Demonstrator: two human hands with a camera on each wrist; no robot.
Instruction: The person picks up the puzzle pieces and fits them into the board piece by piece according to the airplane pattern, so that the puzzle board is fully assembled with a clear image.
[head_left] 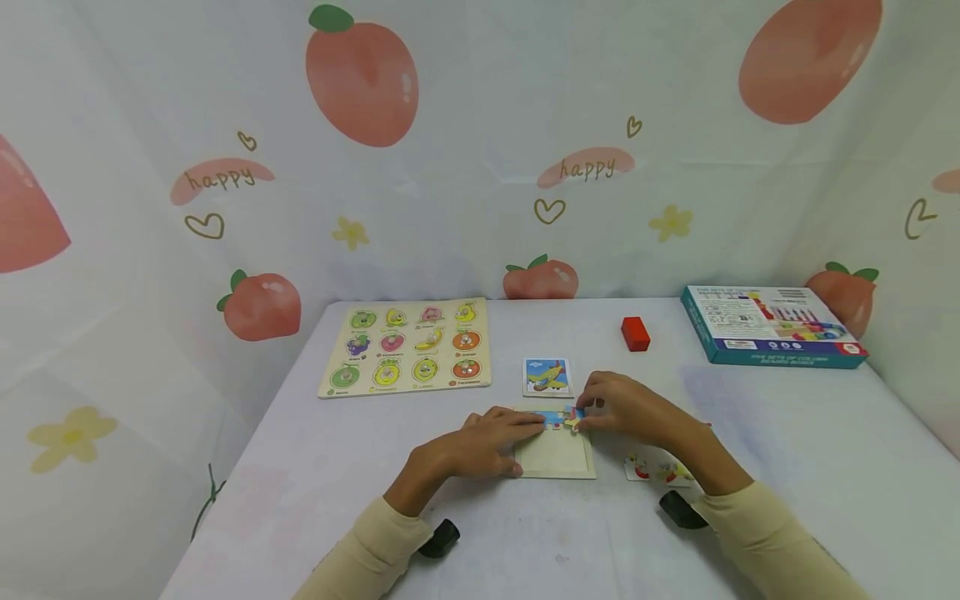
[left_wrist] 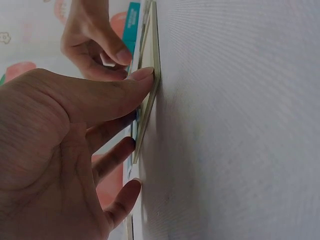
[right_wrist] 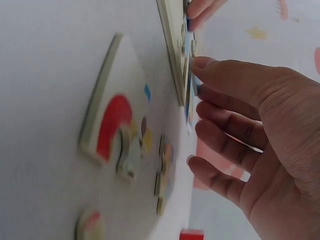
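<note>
A shallow wooden puzzle tray [head_left: 555, 458] lies in front of me, with blue jigsaw pieces [head_left: 553, 419] along its far side. My left hand [head_left: 491, 442] rests over the tray's left side, fingers extended onto the pieces. Its thumb lies on the near-left rim in the left wrist view. At the far right corner, my right hand [head_left: 633, 408] pinches a colourful jigsaw piece [head_left: 573, 415] between thumb and fingers, right at the row. Loose pieces with red patches [head_left: 637, 468] lie right of the tray; the right wrist view shows one large piece [right_wrist: 112, 117] close up.
Behind the tray lies a picture card with a yellow airplane [head_left: 547, 377]. A fruit board [head_left: 405, 367] is at the back left, a red block [head_left: 636, 333] at the back right, and a teal-edged game box [head_left: 772, 327] beyond it. A printed curtain hangs behind the table.
</note>
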